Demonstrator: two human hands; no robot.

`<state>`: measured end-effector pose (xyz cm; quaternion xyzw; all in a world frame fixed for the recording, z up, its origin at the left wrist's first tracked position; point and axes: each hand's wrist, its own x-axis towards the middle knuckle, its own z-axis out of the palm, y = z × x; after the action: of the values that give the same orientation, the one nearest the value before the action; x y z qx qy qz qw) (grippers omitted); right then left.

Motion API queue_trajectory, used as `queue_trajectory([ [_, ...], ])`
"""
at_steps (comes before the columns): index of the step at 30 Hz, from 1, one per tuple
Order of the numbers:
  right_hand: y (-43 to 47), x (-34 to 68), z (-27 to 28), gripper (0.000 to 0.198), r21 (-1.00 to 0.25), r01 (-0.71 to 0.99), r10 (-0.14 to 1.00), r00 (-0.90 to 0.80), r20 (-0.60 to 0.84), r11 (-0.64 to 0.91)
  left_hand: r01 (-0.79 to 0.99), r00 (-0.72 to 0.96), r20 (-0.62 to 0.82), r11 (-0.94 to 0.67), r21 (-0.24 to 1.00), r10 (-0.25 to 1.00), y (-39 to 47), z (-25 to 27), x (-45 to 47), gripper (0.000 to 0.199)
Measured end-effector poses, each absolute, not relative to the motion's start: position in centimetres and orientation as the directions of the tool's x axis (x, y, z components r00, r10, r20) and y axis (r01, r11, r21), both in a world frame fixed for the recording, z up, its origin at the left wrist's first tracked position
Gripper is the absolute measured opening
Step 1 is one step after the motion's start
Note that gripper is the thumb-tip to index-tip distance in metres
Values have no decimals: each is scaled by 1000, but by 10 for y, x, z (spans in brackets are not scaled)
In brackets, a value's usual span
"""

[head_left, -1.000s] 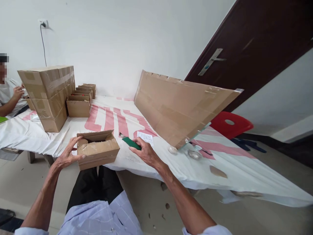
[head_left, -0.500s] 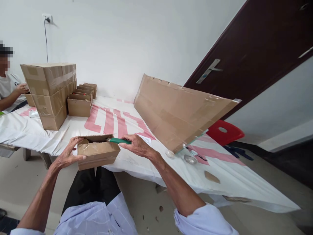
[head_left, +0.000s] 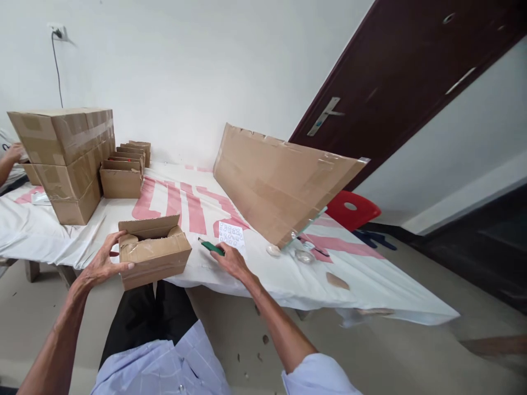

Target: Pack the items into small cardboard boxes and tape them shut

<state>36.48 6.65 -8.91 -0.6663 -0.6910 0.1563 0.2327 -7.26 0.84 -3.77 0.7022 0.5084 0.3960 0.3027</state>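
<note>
A small cardboard box (head_left: 158,255) rests at the table's near edge, its top flaps partly raised and its contents hidden in shadow. Wrapped round its left end is my left hand (head_left: 102,259), thumb on the front side. My right hand (head_left: 231,260) grips a green utility knife (head_left: 212,248) to the right of the box, the knife's tip pointing left and apart from the cardboard. Just behind that hand lies a white sheet (head_left: 231,233) printed with small round marks.
Taped cartons (head_left: 68,159) stand stacked at the left, beside a row of opened boxes (head_left: 121,180). A large cardboard sheet (head_left: 272,181) leans at the right. Near it lie a tape roll (head_left: 304,256) and a cardboard scrap (head_left: 337,281). A co-worker's arm (head_left: 8,162) shows at far left.
The knife has come away from the box opening, moving right with my right hand. The box's top now gapes wider, its back flap standing higher. The view has turned slightly right.
</note>
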Motion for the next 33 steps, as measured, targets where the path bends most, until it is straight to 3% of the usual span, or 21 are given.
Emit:
queue_trajectory([
  [4, 60, 364, -133, 22, -481, 877, 996, 61, 62, -24, 448, 165, 199, -254, 857, 966, 13, -36, -76, 101],
  [8, 71, 359, -132, 22, -548, 825, 969, 2, 246, 138, 404, 160, 160, -213, 890, 974, 19, -33, -78, 108],
  [11, 88, 344, -111, 28, -707, 641, 938, -60, 342, 299, 371, 151, 151, -198, 907, 977, 21, -29, -77, 111],
  [14, 104, 317, -88, 36, -851, 374, 929, -126, 347, 368, 350, 145, 142, -185, 918, 979, 23, -23, -75, 114],
  [17, 114, 292, -71, 41, -906, 211, 924, -198, 327, 366, 336, 145, 111, -154, 929, 983, 25, -18, -75, 117],
  [20, 119, 275, -61, 41, -908, 187, 911, -256, 323, 374, 314, 144, 91, -132, 940, 985, 27, -13, -76, 121],
  [24, 117, 266, -52, 36, -773, 353, 847, -296, 442, 527, 301, 150, 87, -130, 945, 985, 28, -10, -75, 121],
  [28, 107, 261, -34, 27, -467, 533, 702, -440, 559, 706, 313, 167, 75, -125, 941, 983, 26, -11, -75, 122],
  [30, 101, 256, -24, 17, -346, 544, 640, -574, 511, 764, 324, 169, 83, -135, 936, 982, 25, -13, -76, 124],
  [33, 93, 250, -11, 16, -289, 531, 604, -685, 406, 796, 351, 171, 90, -146, 925, 981, 24, -17, -79, 128],
])
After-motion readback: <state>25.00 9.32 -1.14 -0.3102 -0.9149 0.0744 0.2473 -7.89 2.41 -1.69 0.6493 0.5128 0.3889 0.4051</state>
